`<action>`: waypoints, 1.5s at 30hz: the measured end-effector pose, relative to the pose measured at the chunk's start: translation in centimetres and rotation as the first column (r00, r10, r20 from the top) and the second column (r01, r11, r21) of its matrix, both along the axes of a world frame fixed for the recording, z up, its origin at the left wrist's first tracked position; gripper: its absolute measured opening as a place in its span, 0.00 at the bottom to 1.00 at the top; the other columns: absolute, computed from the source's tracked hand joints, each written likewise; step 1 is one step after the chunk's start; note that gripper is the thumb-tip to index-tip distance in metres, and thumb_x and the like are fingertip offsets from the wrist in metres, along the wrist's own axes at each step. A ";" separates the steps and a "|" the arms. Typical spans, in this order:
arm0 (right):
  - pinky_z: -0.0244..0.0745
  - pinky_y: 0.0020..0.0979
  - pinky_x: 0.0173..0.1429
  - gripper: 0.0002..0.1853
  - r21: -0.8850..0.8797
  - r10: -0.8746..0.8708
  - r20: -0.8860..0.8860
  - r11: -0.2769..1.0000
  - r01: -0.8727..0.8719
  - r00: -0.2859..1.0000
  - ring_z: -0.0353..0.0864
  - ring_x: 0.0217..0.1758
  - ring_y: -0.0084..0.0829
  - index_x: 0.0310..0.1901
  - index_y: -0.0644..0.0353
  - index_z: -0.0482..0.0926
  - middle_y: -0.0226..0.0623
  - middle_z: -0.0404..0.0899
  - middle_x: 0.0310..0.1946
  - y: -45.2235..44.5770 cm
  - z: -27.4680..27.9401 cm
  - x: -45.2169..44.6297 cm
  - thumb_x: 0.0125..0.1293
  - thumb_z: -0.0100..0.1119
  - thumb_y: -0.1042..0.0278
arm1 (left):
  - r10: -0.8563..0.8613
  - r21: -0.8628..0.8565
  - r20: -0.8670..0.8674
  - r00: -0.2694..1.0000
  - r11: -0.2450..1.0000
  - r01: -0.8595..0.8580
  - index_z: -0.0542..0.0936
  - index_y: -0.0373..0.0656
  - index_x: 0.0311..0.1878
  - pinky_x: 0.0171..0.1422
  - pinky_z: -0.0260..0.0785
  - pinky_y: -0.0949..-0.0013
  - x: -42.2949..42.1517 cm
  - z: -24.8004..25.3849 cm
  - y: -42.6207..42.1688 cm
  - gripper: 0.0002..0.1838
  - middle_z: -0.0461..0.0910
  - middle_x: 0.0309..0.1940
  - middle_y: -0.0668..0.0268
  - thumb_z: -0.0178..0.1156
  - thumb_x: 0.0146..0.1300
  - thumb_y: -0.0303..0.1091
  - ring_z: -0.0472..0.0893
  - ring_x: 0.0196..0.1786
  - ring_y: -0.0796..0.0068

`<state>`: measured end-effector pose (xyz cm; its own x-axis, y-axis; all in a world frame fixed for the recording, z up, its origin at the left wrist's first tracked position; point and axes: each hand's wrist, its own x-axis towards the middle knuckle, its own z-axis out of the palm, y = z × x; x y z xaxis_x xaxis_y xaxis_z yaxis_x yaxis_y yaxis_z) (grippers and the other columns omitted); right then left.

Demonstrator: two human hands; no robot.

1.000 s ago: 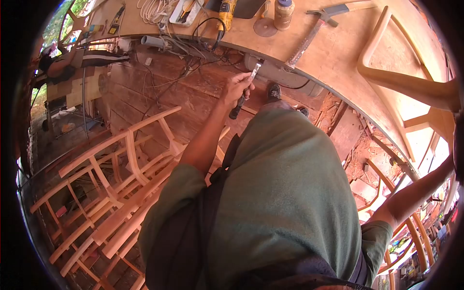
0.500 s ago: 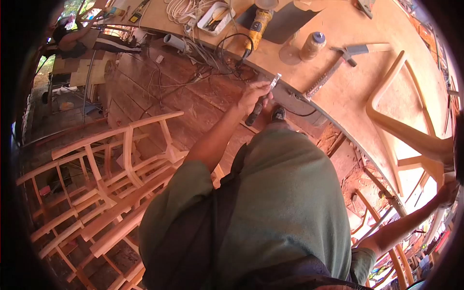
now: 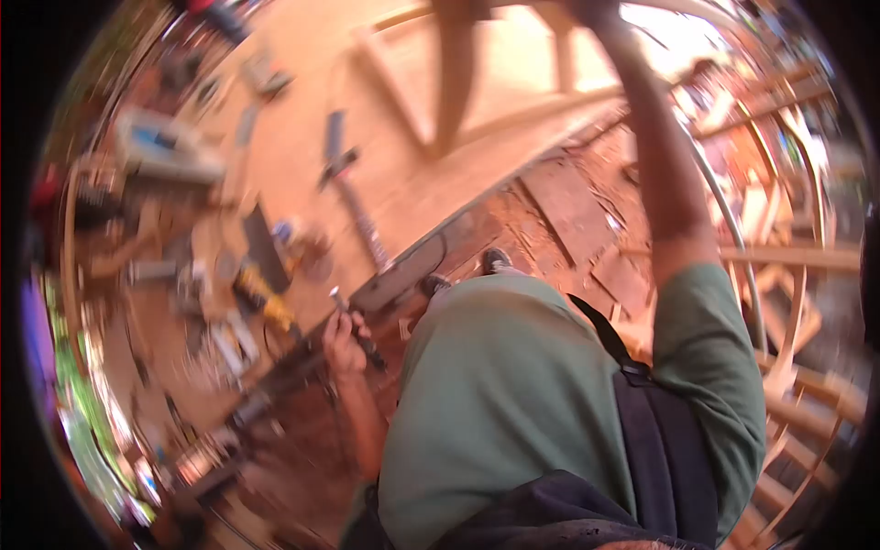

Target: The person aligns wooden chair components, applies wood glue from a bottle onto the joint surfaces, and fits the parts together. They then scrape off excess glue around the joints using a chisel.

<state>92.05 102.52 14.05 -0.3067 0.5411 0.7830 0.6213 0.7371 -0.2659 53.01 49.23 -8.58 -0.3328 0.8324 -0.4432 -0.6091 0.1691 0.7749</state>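
Note:
My left hand (image 3: pixel 345 345) is closed around a slim hand tool (image 3: pixel 371 352) with a dark handle and a bright metal end sticking up past my fingers. Its exact kind is unclear. That hand is just off the workbench's near edge. At the top of the view, my right arm reaches out over the bench, and my right hand (image 3: pixel 592 11) is on a curved wooden frame (image 3: pixel 454 82). Blur and shade partly hide those fingers, but they look wrapped round the wood. A hammer (image 3: pixel 357 206) lies on the bench between my hands.
On the workbench (image 3: pixel 302 174) lie a yellow power tool (image 3: pixel 264 295), a blurred bottle-like container (image 3: pixel 310 249) and a white tray (image 3: pixel 234 344) among cables. Slatted wooden frames (image 3: pixel 816 403) stand at my right. Wood scraps cover the floor (image 3: pixel 559 211).
My view has swung to the right, so the bench now fills the upper left. My right arm has come from the lower right edge to the top. The hand tool stays in my left hand.

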 end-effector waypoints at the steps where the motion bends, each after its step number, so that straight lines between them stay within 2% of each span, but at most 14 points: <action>1: 0.79 0.34 0.42 0.03 0.551 0.068 0.014 0.832 -0.065 0.998 0.83 0.37 0.36 0.36 0.59 0.82 0.37 0.84 0.35 0.7 0.0 -0.5 0.62 0.64 0.71 | -0.024 0.015 0.022 0.999 1.000 0.024 0.73 0.35 0.65 0.39 0.72 0.71 0.0 -0.2 0.9 0.18 0.77 0.38 0.63 0.57 0.78 0.33 0.75 0.35 0.74; 2: 0.79 0.35 0.42 0.03 0.204 -0.182 0.039 0.964 0.171 0.982 0.83 0.37 0.36 0.37 0.60 0.82 0.37 0.85 0.35 -3.5 3.1 -2.3 0.63 0.63 0.72 | -0.071 0.019 0.026 0.997 0.997 0.070 0.74 0.36 0.63 0.39 0.72 0.71 0.5 0.1 2.5 0.17 0.77 0.38 0.63 0.57 0.78 0.32 0.75 0.36 0.74; 3: 0.79 0.35 0.42 0.04 -0.167 -0.375 0.127 0.904 0.393 0.918 0.83 0.37 0.35 0.38 0.61 0.82 0.36 0.85 0.36 -7.6 6.0 -3.6 0.65 0.62 0.72 | -0.090 0.017 0.025 0.996 0.996 0.090 0.74 0.36 0.62 0.39 0.71 0.71 1.0 0.9 3.1 0.15 0.77 0.38 0.63 0.57 0.77 0.32 0.74 0.36 0.73; 5: 0.79 0.37 0.41 0.05 -0.090 0.002 -0.171 0.996 -0.017 0.985 0.84 0.36 0.37 0.37 0.60 0.82 0.41 0.85 0.34 -4.3 3.6 -1.5 0.65 0.61 0.68 | -0.111 0.024 0.024 0.993 0.994 0.111 0.74 0.37 0.58 0.38 0.71 0.70 2.1 1.7 3.3 0.12 0.77 0.38 0.63 0.58 0.77 0.32 0.74 0.36 0.73; 9: 0.79 0.38 0.51 0.12 -0.009 -0.122 0.015 0.993 0.122 0.992 0.86 0.45 0.39 0.44 0.53 0.85 0.38 0.87 0.42 -2.3 2.7 -0.4 0.71 0.56 0.58 | -0.084 0.005 -0.005 0.996 0.996 0.084 0.77 0.37 0.49 0.39 0.72 0.70 4.7 2.1 5.2 0.07 0.79 0.35 0.64 0.58 0.75 0.32 0.76 0.33 0.73; 16: 0.79 0.39 0.61 0.26 -0.272 -0.328 0.166 0.891 0.363 0.930 0.86 0.58 0.42 0.56 0.38 0.87 0.34 0.88 0.53 -1.3 3.1 -0.5 0.77 0.41 0.36 | 0.117 -0.017 0.068 0.991 0.993 -0.116 0.77 0.37 0.65 0.37 0.74 0.71 8.4 1.9 4.5 0.18 0.80 0.36 0.65 0.57 0.77 0.33 0.78 0.31 0.75; 20: 0.81 0.34 0.56 0.20 -0.041 -0.279 0.072 0.958 0.282 0.958 0.88 0.52 0.34 0.59 0.43 0.87 0.35 0.90 0.47 -2.8 3.4 -1.4 0.79 0.48 0.47 | 0.268 -0.058 0.090 0.959 0.963 -0.263 0.80 0.36 0.62 0.34 0.71 0.76 10.4 2.0 3.3 0.16 0.79 0.34 0.67 0.57 0.77 0.32 0.75 0.30 0.79; 21: 0.81 0.33 0.52 0.15 -0.187 0.135 -0.163 0.968 -0.165 0.977 0.88 0.50 0.34 0.51 0.50 0.88 0.36 0.89 0.47 -0.6 1.7 -1.0 0.75 0.55 0.55 | 0.306 -0.066 0.074 0.949 0.951 -0.302 0.80 0.36 0.63 0.34 0.71 0.75 10.6 1.8 2.5 0.16 0.78 0.34 0.67 0.58 0.77 0.32 0.75 0.30 0.79; 22: 0.81 0.35 0.50 0.14 -0.124 0.171 -0.127 0.975 -0.187 0.977 0.88 0.47 0.36 0.49 0.51 0.88 0.37 0.88 0.44 1.8 0.2 0.8 0.74 0.55 0.56 | 0.304 -0.068 0.068 0.950 0.952 -0.299 0.80 0.35 0.63 0.33 0.70 0.75 10.6 1.5 1.8 0.17 0.78 0.34 0.67 0.58 0.77 0.32 0.74 0.30 0.79; 26: 0.80 0.41 0.43 0.10 -0.007 0.114 -0.113 0.993 -0.115 0.987 0.86 0.36 0.42 0.40 0.54 0.84 0.41 0.85 0.32 -3.3 2.2 -2.1 0.68 0.56 0.62 | 0.233 -0.109 0.029 0.972 0.967 -0.228 0.70 0.35 0.71 0.33 0.57 0.72 11.3 0.8 3.5 0.23 0.62 0.31 0.72 0.54 0.79 0.35 0.60 0.30 0.79; 30: 0.79 0.47 0.36 0.06 0.027 0.085 -0.256 0.996 -0.081 0.963 0.84 0.25 0.48 0.32 0.58 0.81 0.45 0.81 0.20 -5.0 3.6 -3.3 0.63 0.56 0.67 | 0.053 -0.052 0.034 0.998 0.997 -0.051 0.71 0.39 0.70 0.39 0.70 0.68 10.2 0.9 4.7 0.21 0.75 0.37 0.64 0.56 0.78 0.36 0.73 0.34 0.74; 34: 0.78 0.41 0.36 0.07 0.106 -0.058 -0.095 0.992 0.068 0.994 0.84 0.23 0.39 0.24 0.46 0.82 0.30 0.77 0.15 -6.1 3.9 -3.1 0.56 0.63 0.57 | -0.131 -0.035 -0.055 0.990 0.991 0.129 0.76 0.39 0.65 0.41 0.71 0.68 10.2 2.1 7.5 0.17 0.78 0.39 0.62 0.56 0.78 0.35 0.74 0.35 0.73; 39: 0.78 0.43 0.31 0.11 -0.001 -0.027 -0.096 1.000 0.027 0.995 0.86 0.20 0.40 0.16 0.49 0.80 0.40 0.80 0.15 -6.3 4.5 -2.5 0.54 0.62 0.61 | -0.230 -0.056 -0.095 0.969 0.973 0.225 0.76 0.38 0.64 0.41 0.71 0.68 12.3 3.7 11.4 0.17 0.78 0.38 0.63 0.58 0.78 0.35 0.75 0.35 0.72; 45: 0.78 0.43 0.30 0.09 0.137 -0.032 -0.107 0.989 0.047 0.994 0.86 0.22 0.40 0.16 0.49 0.82 0.39 0.81 0.15 -6.2 4.3 -2.1 0.51 0.61 0.62 | -0.279 -0.075 -0.061 0.958 0.959 0.274 0.75 0.40 0.64 0.42 0.71 0.68 14.2 3.7 12.4 0.17 0.78 0.38 0.64 0.58 0.78 0.35 0.75 0.35 0.72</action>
<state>89.94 96.36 18.36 -0.1999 0.4350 0.8780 0.6250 0.7467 -0.2277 67.19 61.59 -4.89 -0.1260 0.8666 -0.4829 -0.4755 0.3744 0.7961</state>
